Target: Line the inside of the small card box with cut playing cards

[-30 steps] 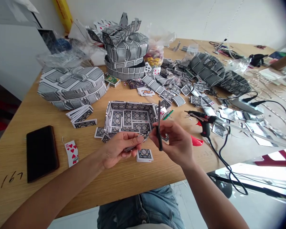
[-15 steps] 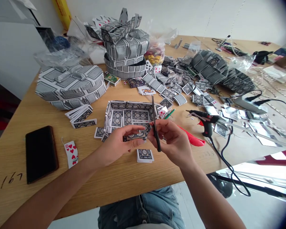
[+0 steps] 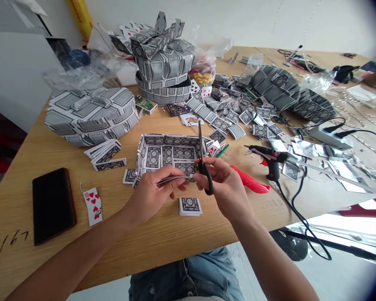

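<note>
My left hand (image 3: 156, 188) pinches a playing card (image 3: 172, 179), seen almost edge-on. Its right end meets the fingertips of my right hand (image 3: 221, 177). That hand is closed around black-handled scissors (image 3: 208, 179), whose blades point away from me. Just beyond both hands sits an open box (image 3: 166, 155) built of black-and-white patterned playing cards, its near side partly hidden by my hands. A small stack of folded cards (image 3: 190, 206) lies on the table below my fingers.
A glue gun (image 3: 271, 156) and a red object (image 3: 250, 180) lie to the right. Loose cards (image 3: 221, 123) are heaped behind. Card-built boxes (image 3: 92, 110) stand at the back left. A phone (image 3: 54, 205) and a ten of hearts (image 3: 93, 205) lie left.
The card between my hands has turned from showing its patterned face to nearly edge-on. My left fingers have closed more on it, and the scissors have tilted slightly.
</note>
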`<state>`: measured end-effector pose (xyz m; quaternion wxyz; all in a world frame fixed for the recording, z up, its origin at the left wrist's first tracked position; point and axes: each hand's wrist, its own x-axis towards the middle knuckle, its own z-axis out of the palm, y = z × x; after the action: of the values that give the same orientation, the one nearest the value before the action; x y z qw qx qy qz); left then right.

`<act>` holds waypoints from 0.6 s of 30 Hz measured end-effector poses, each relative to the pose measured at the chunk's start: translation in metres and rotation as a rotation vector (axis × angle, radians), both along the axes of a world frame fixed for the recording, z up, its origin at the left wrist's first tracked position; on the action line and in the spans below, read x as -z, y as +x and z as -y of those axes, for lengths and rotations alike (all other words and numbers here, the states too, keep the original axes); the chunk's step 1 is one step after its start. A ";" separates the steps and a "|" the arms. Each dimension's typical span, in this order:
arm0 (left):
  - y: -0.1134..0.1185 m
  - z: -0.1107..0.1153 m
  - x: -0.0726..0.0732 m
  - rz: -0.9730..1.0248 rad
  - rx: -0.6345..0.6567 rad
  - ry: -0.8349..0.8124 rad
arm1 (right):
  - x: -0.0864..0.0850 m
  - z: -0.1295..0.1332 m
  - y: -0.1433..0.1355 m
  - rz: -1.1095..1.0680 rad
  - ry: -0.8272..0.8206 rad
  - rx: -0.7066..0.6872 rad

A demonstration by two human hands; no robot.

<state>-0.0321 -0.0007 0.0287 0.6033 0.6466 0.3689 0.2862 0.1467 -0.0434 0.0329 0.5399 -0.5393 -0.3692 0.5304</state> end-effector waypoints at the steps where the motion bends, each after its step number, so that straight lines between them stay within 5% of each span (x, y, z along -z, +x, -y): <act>1: 0.001 0.001 -0.001 -0.003 -0.018 0.015 | 0.001 -0.001 -0.001 -0.004 -0.017 0.001; 5: 0.002 0.000 -0.004 -0.092 -0.092 0.003 | 0.003 -0.004 0.000 0.094 0.002 0.000; 9: -0.001 -0.005 -0.006 -0.162 -0.176 -0.044 | -0.005 0.005 0.016 0.543 0.211 0.028; 13: -0.005 -0.009 -0.006 -0.174 -0.200 -0.035 | -0.022 0.027 0.046 0.968 0.313 -0.179; 18: -0.007 -0.009 -0.008 -0.188 -0.184 -0.028 | -0.030 0.042 0.074 1.177 0.295 -0.340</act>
<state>-0.0389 0.0088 0.0366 0.5462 0.6253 0.4856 0.2734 0.2212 -0.0859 0.0633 0.2233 -0.5946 -0.7542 0.1667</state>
